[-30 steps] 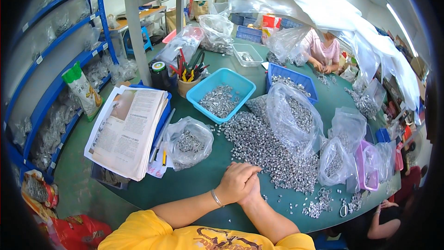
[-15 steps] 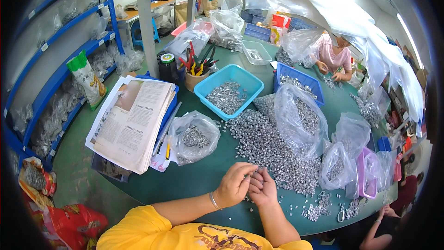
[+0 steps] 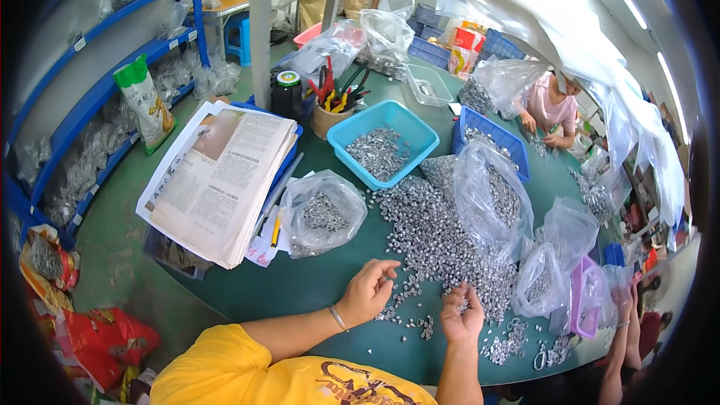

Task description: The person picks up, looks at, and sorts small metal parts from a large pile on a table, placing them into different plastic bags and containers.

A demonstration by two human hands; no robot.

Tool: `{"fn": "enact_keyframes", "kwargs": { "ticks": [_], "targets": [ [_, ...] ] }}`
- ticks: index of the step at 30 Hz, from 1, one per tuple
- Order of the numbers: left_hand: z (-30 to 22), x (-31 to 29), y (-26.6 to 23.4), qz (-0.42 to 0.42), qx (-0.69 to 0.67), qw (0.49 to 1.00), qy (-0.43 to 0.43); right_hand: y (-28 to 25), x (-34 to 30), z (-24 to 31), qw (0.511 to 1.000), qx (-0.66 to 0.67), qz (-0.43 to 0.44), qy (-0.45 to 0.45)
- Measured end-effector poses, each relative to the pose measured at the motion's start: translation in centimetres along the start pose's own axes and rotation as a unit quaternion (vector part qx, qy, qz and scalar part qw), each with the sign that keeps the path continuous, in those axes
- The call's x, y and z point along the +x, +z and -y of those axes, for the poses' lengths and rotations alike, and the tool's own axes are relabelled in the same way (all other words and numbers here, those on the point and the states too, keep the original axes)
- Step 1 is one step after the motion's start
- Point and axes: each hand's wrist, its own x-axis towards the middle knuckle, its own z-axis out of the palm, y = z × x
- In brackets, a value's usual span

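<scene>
A broad heap of small silvery metal pieces (image 3: 431, 229) covers the table in front of me. At its near left edge my left hand (image 3: 367, 294) hovers with its fingers loosely bent and apart, and I see nothing in it. My right hand (image 3: 461, 316) is at the near edge of the heap, palm turned up and fingers curled in; what they hold, if anything, is too small to make out. Loose pieces (image 3: 411, 307) lie scattered between my two hands. Close to my right wrist sits a small cluster of shiny metal parts (image 3: 506, 341).
Beyond the heap stand a turquoise basin (image 3: 431, 142) of metal parts and a blue crate (image 3: 465, 121). An open plastic bag (image 3: 352, 229) and stacked newspapers (image 3: 217, 202) are at left. Purple basket (image 3: 576, 296) at right. Across the table a person in pink (image 3: 550, 105) handles parts.
My hands were together over the near table and have now parted. The left moved slightly away from the right; the right went right to the heap's edge. Loose pieces now show between them.
</scene>
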Motion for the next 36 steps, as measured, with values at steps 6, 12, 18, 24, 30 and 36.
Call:
{"fn": "enact_keyframes", "kwargs": {
  "ticks": [6,12,18,24,30,36],
  "targets": [
    [-1.6,-0.5,2.7,0.227,-0.280,0.933,-0.019,-1.7,0.8,-1.7,0.989,-0.136,0.046,-0.030],
    [-14.8,-0.8,5.6,0.366,-0.592,0.718,-0.025,-1.7,-0.2,-1.6,0.978,-0.124,0.146,0.081],
    [-13.6,-0.6,7.9,0.386,-0.611,0.691,-0.014,-3.8,-0.3,2.4,0.962,-0.235,0.137,-0.022],
    [-13.3,-0.1,8.2,0.379,-0.615,0.691,-0.017,-4.9,0.2,3.1,0.940,-0.308,0.063,-0.137],
    [-13.4,0.1,9.2,0.384,-0.617,0.686,-0.027,-4.4,-0.2,2.3,0.945,-0.288,0.058,-0.141],
    [-12.9,0.4,9.0,0.377,-0.611,0.695,-0.041,-4.4,-0.7,2.3,0.952,-0.278,0.081,-0.103]
  ]
}}
